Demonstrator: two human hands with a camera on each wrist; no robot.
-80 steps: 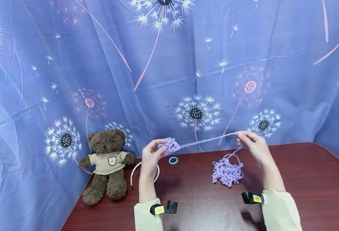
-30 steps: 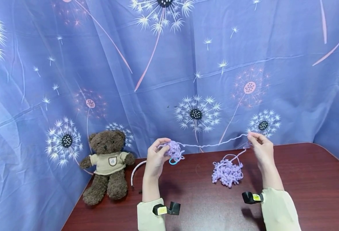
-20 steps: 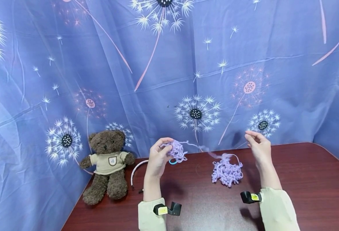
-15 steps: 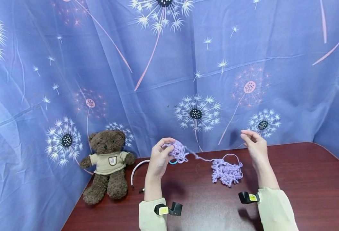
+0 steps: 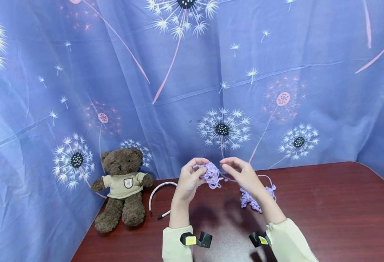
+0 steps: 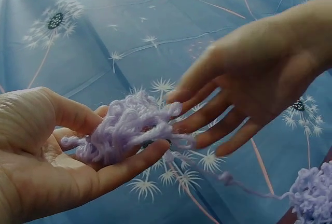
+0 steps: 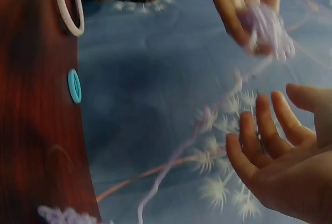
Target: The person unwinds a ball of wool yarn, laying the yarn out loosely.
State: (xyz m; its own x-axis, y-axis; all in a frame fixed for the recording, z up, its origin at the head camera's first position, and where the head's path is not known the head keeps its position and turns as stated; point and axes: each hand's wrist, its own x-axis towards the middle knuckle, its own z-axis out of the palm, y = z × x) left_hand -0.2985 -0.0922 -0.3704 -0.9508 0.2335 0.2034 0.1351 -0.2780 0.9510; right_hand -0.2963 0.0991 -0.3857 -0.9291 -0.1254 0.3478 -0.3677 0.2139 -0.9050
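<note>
My left hand [image 5: 186, 183] pinches a looped bundle of lilac yarn [image 5: 212, 176] between thumb and fingers, held up above the table. In the left wrist view, loops of the yarn bundle [image 6: 122, 130] spill past the fingertips. My right hand [image 5: 246, 179] is close beside the bundle, its fingers spread and holding nothing, as the right hand [image 7: 285, 156] shows in its own wrist view. A single knotted strand [image 7: 168, 167] runs from the bundle down to a tangled heap of the same yarn [image 5: 251, 202] on the table, partly hidden behind my right wrist.
A brown teddy bear [image 5: 123, 189] in a beige top sits at the table's left edge. Next to it lies a white headband [image 5: 155, 191]. A light blue ring [image 7: 75, 86] lies near the back edge of the dark red table [image 5: 336, 211]. A dandelion-patterned blue curtain [image 5: 179, 127] hangs behind.
My right hand has let go of the stretched strand and moved left to beside the bundle. The strand has dropped slack. My left hand has shifted slightly right, still holding the yarn.
</note>
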